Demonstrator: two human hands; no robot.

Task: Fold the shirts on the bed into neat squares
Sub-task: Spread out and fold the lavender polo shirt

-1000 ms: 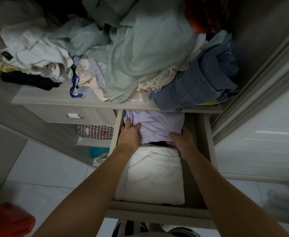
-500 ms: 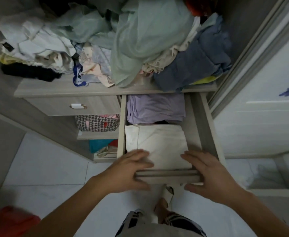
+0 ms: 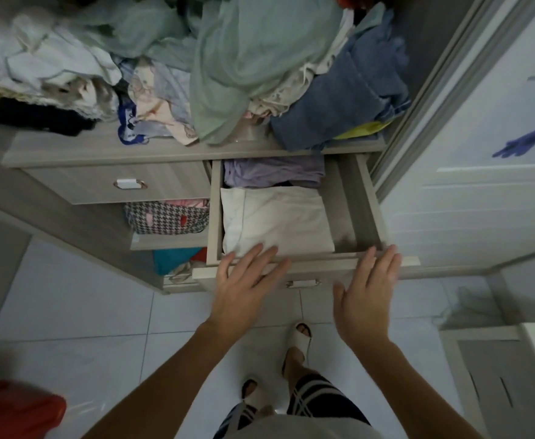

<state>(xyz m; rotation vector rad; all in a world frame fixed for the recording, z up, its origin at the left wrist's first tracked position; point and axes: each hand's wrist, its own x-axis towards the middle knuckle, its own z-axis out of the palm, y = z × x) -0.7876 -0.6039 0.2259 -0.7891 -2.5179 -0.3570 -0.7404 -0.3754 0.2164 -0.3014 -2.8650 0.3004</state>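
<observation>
Your left hand and right hand lie flat, fingers straight, grasping nothing, on the drawer front; folded white shirt stowed, push it closed next

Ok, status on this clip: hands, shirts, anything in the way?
Both hands open, left hand and right hand at drawer front. Folded white shirt inside. Nothing blocking.

I see both forearms bare, no sleeves reaching the wrists, and no rings, watch or bracelet on the left hand or the right hand. Below, I make out dark trousers crossed with white stripes, a pale grey top's hem at the bottom edge, and white open-toed slippers on both feet.
</observation>
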